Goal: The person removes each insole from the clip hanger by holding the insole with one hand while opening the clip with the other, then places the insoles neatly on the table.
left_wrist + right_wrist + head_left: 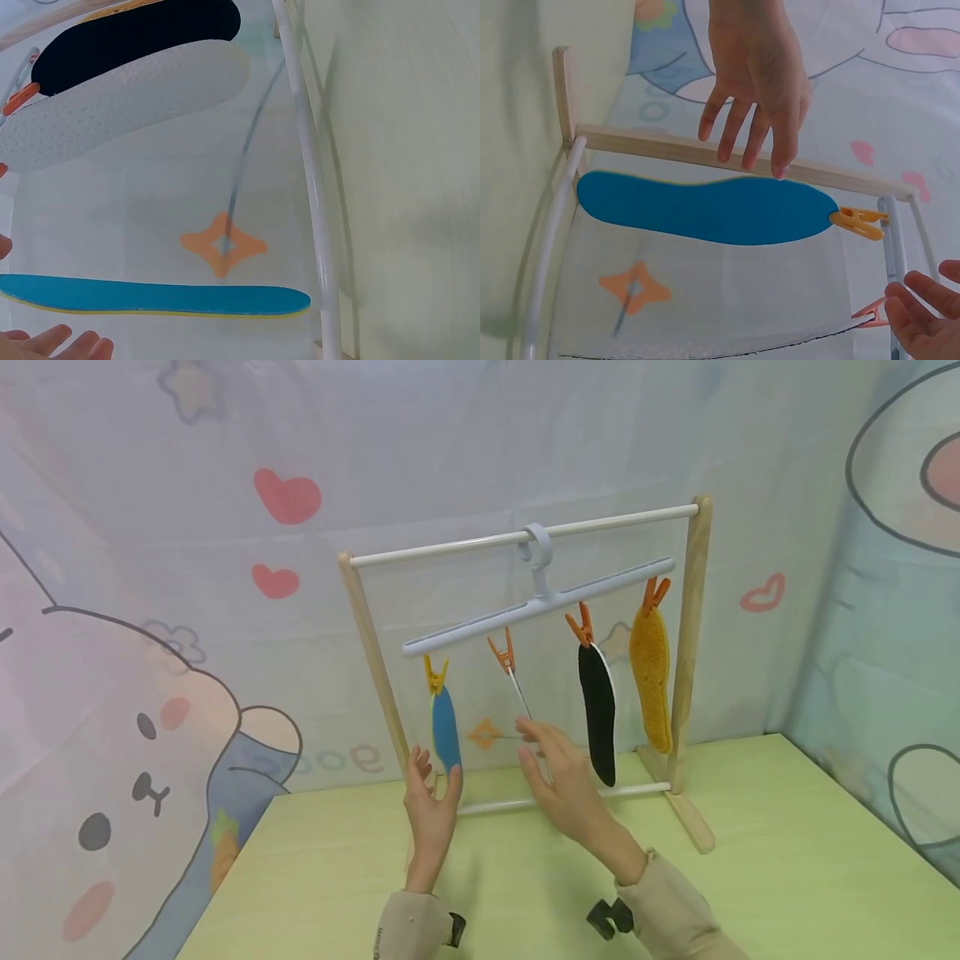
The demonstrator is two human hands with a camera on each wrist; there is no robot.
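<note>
Shoe insoles hang from a pale grey hanger (542, 603) by small clothespins. My left hand (431, 814) is beside the blue insole (446, 731), which hangs from a yellow clothespin (436, 675). In the left wrist view, its fingers (56, 343) lie relaxed at one side of that insole, with a gap between. My right hand (562, 781), fingers loosely extended, is in front of the white insole (127, 105), seen nearly edge-on in the head view under an orange clothespin (505, 653). Whether it touches that insole cannot be told. Neither hand holds anything.
A black insole (597, 718) and a mustard-yellow insole (649, 677) hang farther right. The hanger hooks over the white top bar (622, 520) of a wooden-sided rack (688, 643). The rack stands on a pale yellow-green table (322, 868) before a cartoon-printed cloth (465, 435).
</note>
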